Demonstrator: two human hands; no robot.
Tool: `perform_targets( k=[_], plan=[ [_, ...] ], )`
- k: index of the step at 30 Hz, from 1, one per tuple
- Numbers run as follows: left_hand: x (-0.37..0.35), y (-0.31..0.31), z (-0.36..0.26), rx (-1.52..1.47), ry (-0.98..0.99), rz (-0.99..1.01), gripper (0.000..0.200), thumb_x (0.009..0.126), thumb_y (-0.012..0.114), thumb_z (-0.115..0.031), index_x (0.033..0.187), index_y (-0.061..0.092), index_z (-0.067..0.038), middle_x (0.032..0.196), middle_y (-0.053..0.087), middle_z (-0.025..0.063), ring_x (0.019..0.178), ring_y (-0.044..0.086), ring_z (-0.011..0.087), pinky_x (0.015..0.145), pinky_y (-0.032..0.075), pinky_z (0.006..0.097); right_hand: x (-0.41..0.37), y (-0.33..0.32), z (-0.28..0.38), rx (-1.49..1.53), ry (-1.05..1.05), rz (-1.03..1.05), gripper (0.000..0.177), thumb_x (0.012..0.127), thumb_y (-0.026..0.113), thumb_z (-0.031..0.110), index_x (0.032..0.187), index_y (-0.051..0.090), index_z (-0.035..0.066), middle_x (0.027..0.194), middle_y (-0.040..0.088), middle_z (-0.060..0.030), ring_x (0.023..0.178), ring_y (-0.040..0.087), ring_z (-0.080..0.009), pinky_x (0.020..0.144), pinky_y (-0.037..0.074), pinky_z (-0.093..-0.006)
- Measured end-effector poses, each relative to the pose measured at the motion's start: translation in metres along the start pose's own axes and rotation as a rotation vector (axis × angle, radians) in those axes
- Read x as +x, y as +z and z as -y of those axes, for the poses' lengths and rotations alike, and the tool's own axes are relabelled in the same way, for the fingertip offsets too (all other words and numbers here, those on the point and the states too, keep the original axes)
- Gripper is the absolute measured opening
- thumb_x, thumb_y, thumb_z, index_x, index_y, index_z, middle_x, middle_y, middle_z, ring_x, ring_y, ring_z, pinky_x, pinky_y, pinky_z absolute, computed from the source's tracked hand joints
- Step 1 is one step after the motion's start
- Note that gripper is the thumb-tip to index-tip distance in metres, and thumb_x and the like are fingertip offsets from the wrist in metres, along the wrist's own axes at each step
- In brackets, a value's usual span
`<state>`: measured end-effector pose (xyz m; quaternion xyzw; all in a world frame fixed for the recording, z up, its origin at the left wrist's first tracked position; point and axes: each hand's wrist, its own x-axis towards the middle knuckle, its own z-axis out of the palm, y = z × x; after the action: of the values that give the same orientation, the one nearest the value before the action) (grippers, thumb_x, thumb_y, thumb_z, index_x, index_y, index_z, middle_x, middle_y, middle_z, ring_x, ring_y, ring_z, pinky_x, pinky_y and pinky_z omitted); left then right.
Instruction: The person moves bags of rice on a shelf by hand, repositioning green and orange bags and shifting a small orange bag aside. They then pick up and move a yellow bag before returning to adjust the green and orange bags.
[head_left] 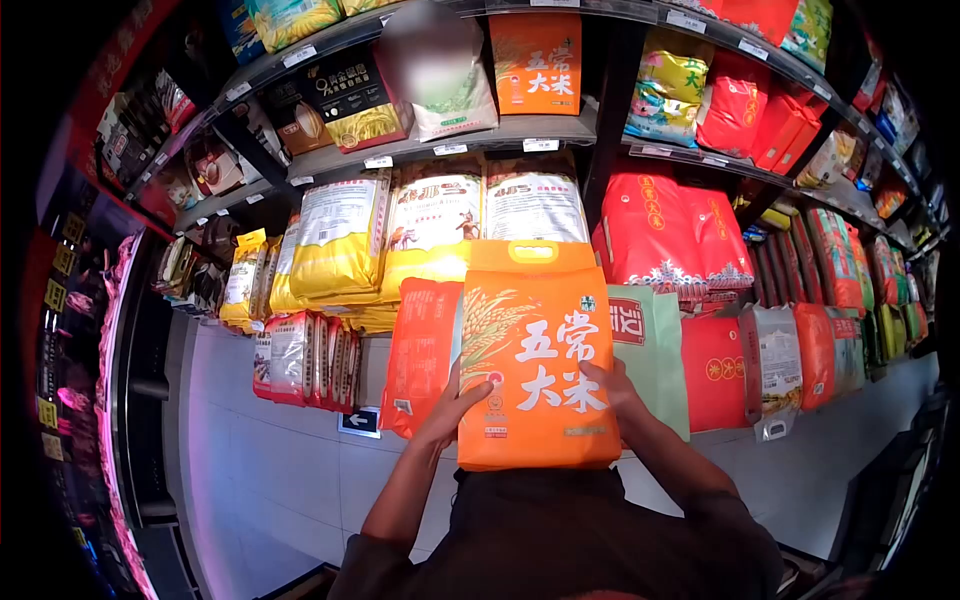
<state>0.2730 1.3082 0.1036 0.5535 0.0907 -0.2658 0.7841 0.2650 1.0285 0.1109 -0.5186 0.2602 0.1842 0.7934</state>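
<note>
Upright in front of my body is an orange bag of rice (535, 345) with white characters and a yellow handle at its top. My left hand (462, 400) grips its left side, thumb on the front face. On the opposite side my right hand (612, 395) clasps the edge, thumb also showing on the front. The other fingers of both hands are hidden behind the bag. Behind it, a red bag (423, 345) shows at the left and a pale green bag (655, 350) at the right.
A shelf (340, 152) ahead carries several rice bags, among them another orange bag (537, 65). Yellow-and-white bags (435, 215) and red bags (670, 230) are stacked below. Red-and-white packs (300, 360) stand low at the left. Tiled floor (270, 470) shows beneath, with an arrow sign (359, 421).
</note>
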Motion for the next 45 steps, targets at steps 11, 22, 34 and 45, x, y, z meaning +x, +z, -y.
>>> perform_targets(
  k=[11, 22, 34, 45],
  plan=[
    [0.07, 0.003, -0.063, -0.024, -0.535, 0.008, 0.084, 0.09, 0.057, -0.052, 0.146, 0.02, -0.002, 0.142, 0.041, 0.0178, 0.122, 0.052, 0.0271, 0.097, 0.047, 0.043, 0.037, 0.018, 0.046, 0.27, 0.42, 0.097, 0.046, 0.092, 0.06, 0.026, 0.126, 0.039, 0.004, 0.114, 0.054, -0.015, 0.107, 0.059, -0.0327, 0.081, 0.055, -0.0494],
    [0.08, 0.02, -0.072, 0.333, -0.213, -0.25, 0.067, 0.093, 0.062, -0.039, 0.133, 0.028, 0.001, 0.12, 0.052, 0.0143, 0.107, 0.053, 0.0169, 0.084, 0.05, 0.0309, 0.038, 0.046, 0.049, 0.147, 0.191, -0.275, 0.048, 0.091, 0.065, 0.033, 0.119, 0.033, 0.011, 0.102, 0.047, -0.0081, 0.081, 0.053, -0.0153, 0.07, 0.056, -0.0339],
    [0.069, 0.015, -0.065, 0.226, -0.188, -0.166, 0.067, 0.094, 0.061, -0.037, 0.139, 0.027, 0.0, 0.121, 0.055, 0.0155, 0.109, 0.056, 0.0178, 0.087, 0.05, 0.0305, 0.043, 0.014, 0.022, -0.222, -0.113, -0.172, 0.067, 0.095, 0.056, 0.044, 0.138, 0.026, 0.003, 0.12, 0.054, -0.0182, 0.107, 0.059, -0.0243, 0.085, 0.052, -0.0348],
    [0.043, -0.005, -0.034, 0.939, -0.085, -0.142, 0.083, 0.091, 0.044, -0.065, 0.142, 0.033, 0.001, 0.125, 0.057, 0.0249, 0.119, 0.055, 0.0323, 0.098, 0.042, 0.0385, 0.034, -0.021, 0.012, -0.86, -0.143, -0.115, 0.081, 0.093, 0.036, 0.065, 0.136, 0.032, -0.003, 0.106, 0.064, -0.0262, 0.103, 0.063, -0.0367, 0.088, 0.047, -0.0406]
  ],
)
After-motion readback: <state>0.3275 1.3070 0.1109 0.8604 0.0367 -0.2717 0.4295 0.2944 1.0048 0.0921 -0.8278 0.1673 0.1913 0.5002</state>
